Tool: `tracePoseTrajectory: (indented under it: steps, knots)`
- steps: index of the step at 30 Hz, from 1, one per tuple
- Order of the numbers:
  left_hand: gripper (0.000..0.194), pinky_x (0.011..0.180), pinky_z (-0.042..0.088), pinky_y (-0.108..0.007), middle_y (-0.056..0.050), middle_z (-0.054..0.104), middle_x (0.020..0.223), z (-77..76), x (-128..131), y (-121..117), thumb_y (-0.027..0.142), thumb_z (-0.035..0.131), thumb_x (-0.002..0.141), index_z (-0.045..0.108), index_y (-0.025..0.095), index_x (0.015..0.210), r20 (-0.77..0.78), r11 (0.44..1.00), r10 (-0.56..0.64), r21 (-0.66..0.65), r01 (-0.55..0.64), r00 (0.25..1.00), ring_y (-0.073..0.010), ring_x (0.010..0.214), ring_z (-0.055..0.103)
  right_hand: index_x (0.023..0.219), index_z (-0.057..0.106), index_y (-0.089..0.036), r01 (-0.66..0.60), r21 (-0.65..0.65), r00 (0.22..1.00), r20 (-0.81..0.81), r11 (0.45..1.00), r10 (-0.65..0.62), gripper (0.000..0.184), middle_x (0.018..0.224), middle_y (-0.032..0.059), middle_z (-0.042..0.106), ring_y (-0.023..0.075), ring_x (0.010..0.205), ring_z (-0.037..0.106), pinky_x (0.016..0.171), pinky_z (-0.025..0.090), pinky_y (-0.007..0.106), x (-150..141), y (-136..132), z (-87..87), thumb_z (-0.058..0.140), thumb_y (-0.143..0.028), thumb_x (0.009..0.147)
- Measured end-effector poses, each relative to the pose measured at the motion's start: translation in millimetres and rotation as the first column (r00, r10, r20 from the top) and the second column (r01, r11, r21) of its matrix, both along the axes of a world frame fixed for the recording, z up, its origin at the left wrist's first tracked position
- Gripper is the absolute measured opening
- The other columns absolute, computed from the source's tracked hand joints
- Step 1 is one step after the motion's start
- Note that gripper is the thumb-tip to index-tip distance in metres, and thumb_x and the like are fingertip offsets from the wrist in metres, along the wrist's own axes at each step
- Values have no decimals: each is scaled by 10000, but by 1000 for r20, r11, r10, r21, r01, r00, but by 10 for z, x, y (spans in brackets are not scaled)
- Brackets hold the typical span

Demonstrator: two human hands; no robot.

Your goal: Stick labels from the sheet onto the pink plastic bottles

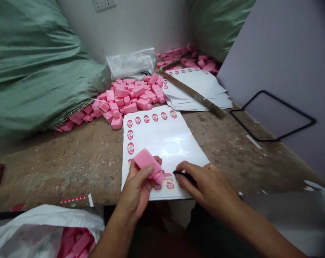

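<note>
My left hand (pixel 137 186) holds a pink plastic bottle (pixel 149 165) on its side, just above the lower edge of a white sheet of oval pink "BABY" labels (pixel 165 139). Many label spots on the sheet's middle are bare, with ovals left along its edges. My right hand (pixel 205 182) pinches a small black tool (pixel 185 177), whose tip rests on the sheet near the bottom row of labels. Its exact kind is hidden by my fingers.
A heap of pink bottles (pixel 130 96) lies on the worn wooden bench (pixel 71 168) behind the sheet. Further back are stacked label sheets (pixel 197 84) under a long metal bar (pixel 192 91). Green woven sacks (pixel 30 64) and a white bag of pink bottles (pixel 44 233) flank the bench.
</note>
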State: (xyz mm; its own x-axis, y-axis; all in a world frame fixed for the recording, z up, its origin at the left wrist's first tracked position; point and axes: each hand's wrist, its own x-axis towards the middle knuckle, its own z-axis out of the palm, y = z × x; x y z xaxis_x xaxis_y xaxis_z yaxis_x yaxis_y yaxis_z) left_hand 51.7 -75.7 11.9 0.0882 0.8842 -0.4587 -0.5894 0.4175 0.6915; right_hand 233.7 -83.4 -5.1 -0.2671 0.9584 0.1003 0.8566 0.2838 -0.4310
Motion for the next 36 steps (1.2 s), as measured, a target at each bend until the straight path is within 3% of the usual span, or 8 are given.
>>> tracePoseTrajectory:
  steps: [3,8,13,18,30,33,36]
  knots:
    - [433,652,496,-258,-94,679,1029,10,13,15,204,646,803,470,195,1199,-2,1000,-1,-8,1,1000,-182,884,647,867,617,-240,-6,37,998,65,999,4,196,715,-1,713,171,525,531,604,316,320,-35,-13,36,430,-291,898]
    - [419,615,480,-242,-88,682,994,16,33,12,201,646,803,468,192,1183,-21,1000,-11,-20,11,1000,-144,754,629,843,616,-227,-11,55,995,96,998,5,157,659,-13,690,169,507,519,586,305,305,-69,-5,69,473,-268,895]
    - [416,593,462,-235,-82,682,975,12,28,14,190,646,804,466,192,1179,-12,1000,-28,0,28,1000,-140,739,624,851,625,-234,-39,-28,999,35,999,40,151,727,-8,708,181,559,540,607,336,309,-148,3,85,480,-255,890]
    - [401,555,442,-228,-109,688,994,-9,11,25,188,626,820,467,179,1187,15,1000,-21,-2,21,1000,-146,741,624,918,630,-268,24,-129,999,-42,991,-30,186,757,-1,701,215,637,574,592,351,304,-56,-19,44,457,-333,904]
    - [399,550,426,-226,-81,675,948,15,22,3,188,633,811,478,187,1179,7,1000,-3,-19,3,1000,-130,705,594,841,626,-231,-30,76,997,67,997,25,178,654,-11,686,172,507,522,587,321,313,-52,-32,58,459,-260,896]
    - [405,574,442,-233,-94,678,980,14,24,-1,202,639,809,480,181,1180,-11,1000,-13,-10,13,1000,-136,728,603,820,628,-226,-11,73,994,107,997,4,198,602,-3,658,181,499,508,579,318,317,-75,-32,66,449,-266,896]
    - [398,607,461,-235,-109,682,997,4,20,1,199,639,809,488,167,1176,-8,1000,-22,1,22,1000,-142,769,614,838,637,-234,18,-11,997,79,1000,-17,208,628,4,668,196,541,539,579,336,315,-67,-15,62,447,-295,896]
